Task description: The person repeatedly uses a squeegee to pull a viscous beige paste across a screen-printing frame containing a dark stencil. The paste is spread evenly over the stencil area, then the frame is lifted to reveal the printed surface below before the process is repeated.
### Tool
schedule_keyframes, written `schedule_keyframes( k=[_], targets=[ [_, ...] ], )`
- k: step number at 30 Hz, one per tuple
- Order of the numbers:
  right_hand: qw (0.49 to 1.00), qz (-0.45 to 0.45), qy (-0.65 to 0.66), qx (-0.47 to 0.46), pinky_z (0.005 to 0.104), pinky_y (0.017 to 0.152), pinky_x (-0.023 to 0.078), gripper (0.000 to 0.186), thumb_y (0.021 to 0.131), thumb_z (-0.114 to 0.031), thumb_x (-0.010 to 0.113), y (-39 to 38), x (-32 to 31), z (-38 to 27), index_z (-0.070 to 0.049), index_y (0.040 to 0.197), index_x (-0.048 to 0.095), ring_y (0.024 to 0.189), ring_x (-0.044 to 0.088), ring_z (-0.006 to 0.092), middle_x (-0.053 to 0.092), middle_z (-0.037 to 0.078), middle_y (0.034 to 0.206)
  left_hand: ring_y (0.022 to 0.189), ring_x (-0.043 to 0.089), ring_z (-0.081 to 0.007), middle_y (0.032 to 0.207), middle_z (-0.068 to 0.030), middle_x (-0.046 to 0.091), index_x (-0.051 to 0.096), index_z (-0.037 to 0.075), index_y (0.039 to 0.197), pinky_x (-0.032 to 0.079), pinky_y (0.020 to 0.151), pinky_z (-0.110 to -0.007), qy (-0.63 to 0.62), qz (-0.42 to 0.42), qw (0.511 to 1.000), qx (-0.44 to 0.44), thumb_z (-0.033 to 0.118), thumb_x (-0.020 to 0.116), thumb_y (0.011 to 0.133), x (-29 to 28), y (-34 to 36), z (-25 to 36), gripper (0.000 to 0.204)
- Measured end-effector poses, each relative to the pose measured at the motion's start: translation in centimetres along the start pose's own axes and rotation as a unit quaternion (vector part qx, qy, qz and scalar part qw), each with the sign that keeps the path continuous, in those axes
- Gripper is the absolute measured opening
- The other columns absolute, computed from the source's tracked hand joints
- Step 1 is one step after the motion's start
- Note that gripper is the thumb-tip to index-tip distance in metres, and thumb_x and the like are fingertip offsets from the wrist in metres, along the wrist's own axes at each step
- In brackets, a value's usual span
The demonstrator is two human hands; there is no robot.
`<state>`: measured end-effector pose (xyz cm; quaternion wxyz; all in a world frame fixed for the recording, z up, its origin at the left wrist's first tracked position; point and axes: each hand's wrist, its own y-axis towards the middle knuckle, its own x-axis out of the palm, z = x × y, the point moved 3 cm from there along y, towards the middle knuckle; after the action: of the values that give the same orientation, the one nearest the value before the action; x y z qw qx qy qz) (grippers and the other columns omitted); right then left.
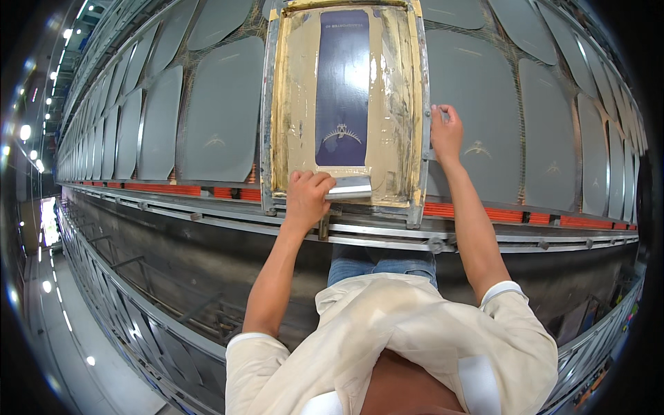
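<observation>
In front of me lies a printing screen point(294, 104), its metal frame edged with yellowed tape. A dark blue strip point(342, 90) with a pale crest-like emblem near its lower end runs down the middle. My left hand point(308, 200) is closed round one end of a metal squeegee point(351, 187), which lies across the near end of the screen below the blue strip. My right hand point(447, 135) is at the outer side of the frame's right rail point(423, 104), touching or nearly touching it. Its fingers are curled; what they hold, if anything, is hidden.
Grey flat panels point(225, 111) with faint emblems lie in rows on the long table, left and right of the screen. A metal rail point(387, 238) and an orange-red strip point(484, 214) follow its near edge. A shiny floor point(83, 346) shows at lower left.
</observation>
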<state>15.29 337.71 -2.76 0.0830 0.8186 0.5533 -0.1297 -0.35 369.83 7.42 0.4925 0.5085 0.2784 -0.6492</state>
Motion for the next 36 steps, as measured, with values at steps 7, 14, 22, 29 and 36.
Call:
schedule_keyframes(
  k=[7,14,22,29,36],
  targets=[
    [0.999,-0.006,-0.035,0.041,0.0309,0.055,0.038,0.026,0.095,-0.032,0.068,-0.2,1.3,-0.3,-0.006,0.1,0.067,0.055,0.043,0.0084,0.051,0.002,0.06,0.092,0.059,-0.0244,0.108,-0.0007,0.068,0.068,0.013,0.104,0.042,0.084,-0.041,-0.012,0.003,0.999,0.033,0.002,0.075,0.056,0.7,-4.4,-2.5,0.05],
    [0.986,0.023,-0.154,0.059,0.0355,0.063,0.045,0.03,0.095,-0.036,0.066,-0.4,1.4,-1.2,-0.007,0.105,0.069,0.063,0.056,0.0197,0.064,0.01,0.073,0.091,0.059,-0.0252,0.107,-0.0008,0.068,0.067,0.014,0.102,0.041,0.084,-0.04,-0.002,0.049,0.995,0.082,0.001,0.075,0.056,2.1,4.6,-7.0,0.049],
    [0.886,-0.205,-0.412,0.051,0.0416,0.078,0.052,0.038,0.091,-0.041,0.07,5.6,1.5,-8.8,-0.01,0.113,0.071,0.088,0.067,0.031,0.072,0.015,0.098,0.093,0.06,-0.0245,0.106,0.0005,0.069,0.07,0.016,0.101,0.041,0.084,-0.04,0.047,0.084,0.99,0.103,0.004,0.075,0.061,3.5,28.3,-17.3,0.042],
    [0.854,-0.243,-0.295,-0.352,0.0448,0.091,0.052,0.05,0.08,-0.04,0.078,21.3,16.5,-16.6,-0.009,0.119,0.069,0.104,0.067,0.0357,0.071,0.017,0.108,0.08,0.068,-0.0358,0.084,-0.0126,0.073,0.077,0.01,0.098,0.053,0.075,-0.044,-0.019,0.0,0.997,0.079,0.017,0.082,0.072,1.3,41.9,-20.6,0.028],
    [0.801,-0.303,-0.412,-0.31,0.048,0.072,0.057,0.026,0.069,-0.026,0.076,26.6,24.8,-14.9,-0.006,0.086,0.076,0.078,0.071,0.0399,0.072,0.022,0.082,0.084,0.069,-0.0376,0.087,-0.0169,0.073,0.076,0.009,0.104,0.053,0.077,-0.045,-0.021,-0.061,0.997,0.04,0.028,0.084,0.073,2.4,44.9,-22.7,0.037]
  ],
)
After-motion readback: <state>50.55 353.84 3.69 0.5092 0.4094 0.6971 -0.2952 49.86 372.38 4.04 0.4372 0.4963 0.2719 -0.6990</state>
